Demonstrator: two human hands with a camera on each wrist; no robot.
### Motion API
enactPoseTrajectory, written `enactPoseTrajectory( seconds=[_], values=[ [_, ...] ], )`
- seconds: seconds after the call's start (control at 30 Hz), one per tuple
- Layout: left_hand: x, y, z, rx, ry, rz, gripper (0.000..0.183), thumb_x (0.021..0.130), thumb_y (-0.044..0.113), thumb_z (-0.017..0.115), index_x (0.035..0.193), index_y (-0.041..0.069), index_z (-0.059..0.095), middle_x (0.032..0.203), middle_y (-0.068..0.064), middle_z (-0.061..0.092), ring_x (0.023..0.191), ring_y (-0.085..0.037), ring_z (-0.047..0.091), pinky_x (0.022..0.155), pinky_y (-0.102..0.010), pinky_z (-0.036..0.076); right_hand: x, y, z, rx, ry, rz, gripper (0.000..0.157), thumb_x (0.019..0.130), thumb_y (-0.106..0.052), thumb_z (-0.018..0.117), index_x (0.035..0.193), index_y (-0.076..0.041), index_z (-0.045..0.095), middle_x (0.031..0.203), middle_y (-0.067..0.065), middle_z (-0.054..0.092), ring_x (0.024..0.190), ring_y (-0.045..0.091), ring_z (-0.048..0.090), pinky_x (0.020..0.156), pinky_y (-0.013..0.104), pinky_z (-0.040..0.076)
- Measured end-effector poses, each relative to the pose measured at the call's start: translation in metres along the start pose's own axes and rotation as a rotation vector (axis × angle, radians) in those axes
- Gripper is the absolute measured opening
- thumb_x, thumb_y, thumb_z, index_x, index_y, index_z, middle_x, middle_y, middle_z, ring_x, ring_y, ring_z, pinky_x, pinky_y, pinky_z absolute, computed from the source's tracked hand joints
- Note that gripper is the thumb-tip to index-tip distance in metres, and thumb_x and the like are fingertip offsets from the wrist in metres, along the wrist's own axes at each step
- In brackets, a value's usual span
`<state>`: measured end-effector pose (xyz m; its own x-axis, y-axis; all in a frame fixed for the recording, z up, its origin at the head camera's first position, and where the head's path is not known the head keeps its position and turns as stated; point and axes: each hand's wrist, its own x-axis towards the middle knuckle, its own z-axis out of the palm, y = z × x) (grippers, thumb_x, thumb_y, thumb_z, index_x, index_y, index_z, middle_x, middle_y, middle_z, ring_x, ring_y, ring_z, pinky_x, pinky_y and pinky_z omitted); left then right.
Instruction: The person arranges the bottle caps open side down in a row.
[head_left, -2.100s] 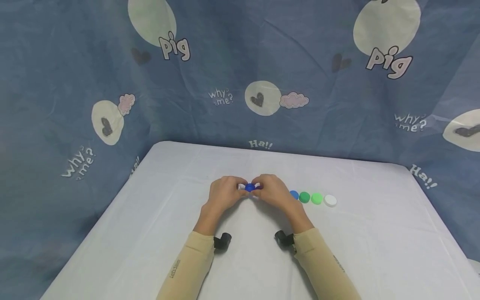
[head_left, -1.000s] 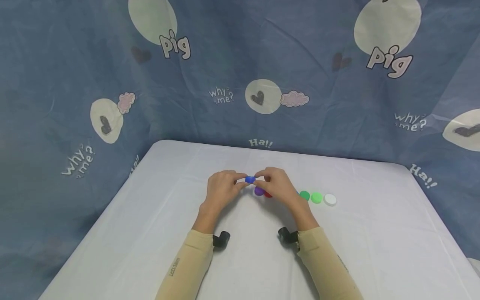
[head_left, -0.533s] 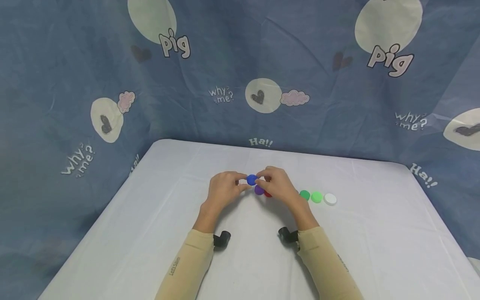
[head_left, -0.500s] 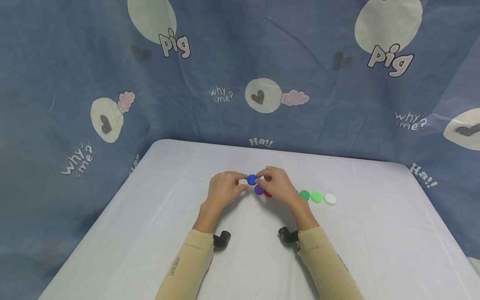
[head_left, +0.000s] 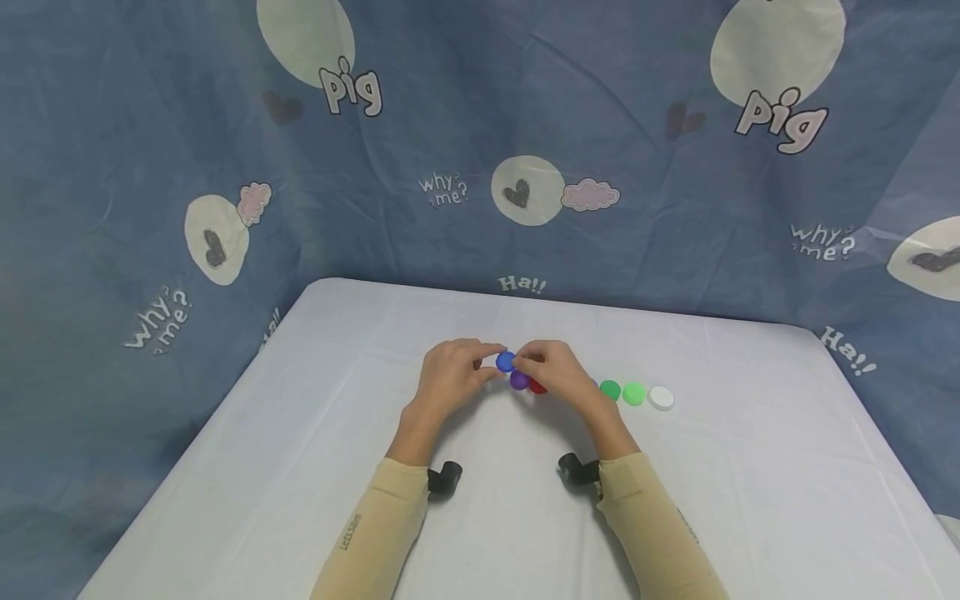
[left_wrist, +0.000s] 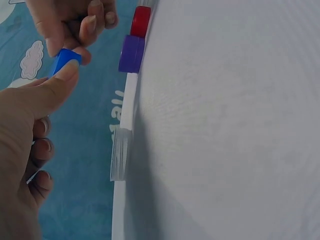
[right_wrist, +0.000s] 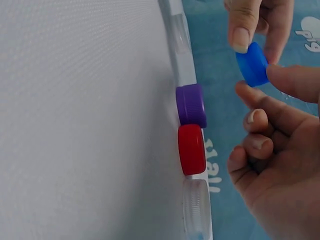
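A blue bottle cap [head_left: 506, 362] is held up between the two hands, above the table. My left hand [head_left: 450, 375] pinches it between thumb and fingers; in the left wrist view the thumb lies along the blue cap [left_wrist: 66, 61]. From the other side my right hand [head_left: 557, 372] also pinches it, thumb and index finger on its rim, as the right wrist view shows on the blue cap [right_wrist: 253, 65]. Just below stand a purple bottle cap [right_wrist: 191, 105] and a red bottle cap [right_wrist: 192, 150], side by side and touching. The right hand partly covers the row in the head view.
Right of the hands, the row continues with a dark green cap [head_left: 610, 390], a light green cap [head_left: 633, 394] and a white cap [head_left: 662, 398] on the white tabletop [head_left: 495, 517]. Clear caps [right_wrist: 196, 207] show in the wrist views. A printed blue cloth [head_left: 450, 125] hangs behind.
Both hands have lifted the blue cap slightly away from the table and turned it, its edge showing a second ago and its round face now. The right hand's fingers have shifted slightly on it.
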<state>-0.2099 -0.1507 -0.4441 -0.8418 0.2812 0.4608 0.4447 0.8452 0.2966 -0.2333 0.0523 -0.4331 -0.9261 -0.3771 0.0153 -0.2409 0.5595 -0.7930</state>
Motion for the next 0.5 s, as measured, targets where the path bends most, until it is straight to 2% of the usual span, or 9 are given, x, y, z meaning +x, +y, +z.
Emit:
enactPoseTrajectory(
  seconds=[0.23,0.5],
  values=[
    [0.0000,0.0015,-0.0010,-0.014,-0.063,-0.066,0.034,0.080,0.039,0.082,0.113,0.032,0.076,0.066,0.010,0.058,0.062,-0.008,0.047,0.057,-0.025,0.037,-0.0008,0.0044,-0.0047,-0.051,-0.042,-0.056,0.021,0.087,-0.023,0.073,0.104,-0.011,0.077,0.082,0.004,0.064,0.071,0.017,0.054,0.062,0.029,0.045],
    [-0.0009,0.0004,0.0023,-0.036,-0.094,-0.131,0.034,0.081,0.042,0.081,0.113,0.031,0.076,0.069,0.011,0.062,0.063,-0.007,0.050,0.058,-0.025,0.039,0.0000,0.0040,-0.0007,-0.081,0.031,-0.138,0.029,0.084,-0.016,0.076,0.112,-0.010,0.075,0.073,0.004,0.054,0.065,0.016,0.047,0.058,0.028,0.040]
  ],
)
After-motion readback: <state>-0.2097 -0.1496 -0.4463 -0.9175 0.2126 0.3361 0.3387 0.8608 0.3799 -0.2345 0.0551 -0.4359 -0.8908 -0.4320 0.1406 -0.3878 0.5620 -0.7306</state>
